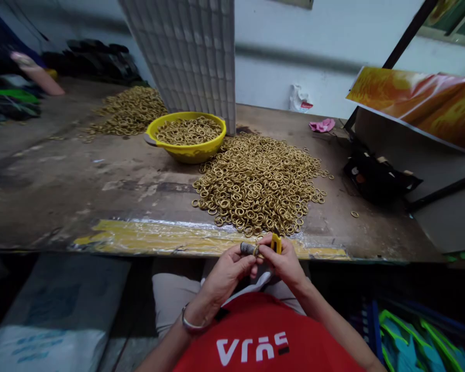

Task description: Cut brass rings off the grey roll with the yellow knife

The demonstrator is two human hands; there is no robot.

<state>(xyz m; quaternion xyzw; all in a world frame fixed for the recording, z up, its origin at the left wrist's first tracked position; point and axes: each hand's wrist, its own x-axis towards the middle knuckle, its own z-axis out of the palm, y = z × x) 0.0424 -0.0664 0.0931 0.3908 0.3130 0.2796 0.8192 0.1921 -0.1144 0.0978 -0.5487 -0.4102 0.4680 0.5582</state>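
Just over the table's front edge, my left hand (230,268) and my right hand (287,262) meet at a gold-coloured ring (256,251). My left fingers pinch this ring, and one of them wears a grey wrapping (247,248). A yellow utility knife (276,243) is gripped in my right hand, its dark tip pointing up and away, while the right fingertips also touch the ring. Directly beyond my hands spreads a large pile of similar rings (261,178). Behind it to the left, a yellow plastic basin (189,154) holds many more.
Yellow tape (151,238) covers part of the worn table's (139,199) front edge. A grey ribbed panel (201,57) rises behind the basin, with another ring heap (129,111) beside it. At right are a black bag (377,178) and pink cloth (322,125). Another person's arm (39,75) shows far left.
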